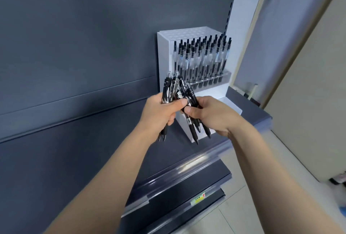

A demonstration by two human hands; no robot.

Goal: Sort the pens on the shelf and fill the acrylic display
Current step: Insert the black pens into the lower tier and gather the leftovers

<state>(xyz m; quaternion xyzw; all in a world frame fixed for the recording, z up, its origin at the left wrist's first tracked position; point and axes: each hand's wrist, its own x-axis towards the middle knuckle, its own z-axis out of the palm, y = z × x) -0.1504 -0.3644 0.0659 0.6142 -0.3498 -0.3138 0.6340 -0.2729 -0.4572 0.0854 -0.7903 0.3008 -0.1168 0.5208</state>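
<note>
Up close, my left grip (161,114) curls round a bundle of glossy black pens (171,89); my right grip (209,116) pinches a few more (tips down). Just behind, the white acrylic display (162,56) on the matte dark shelf (93,149) holds slim clear-barrelled pens (204,59) upright in rows.

The forearms, left hand (159,112) and right hand (211,116) are bare
</note>
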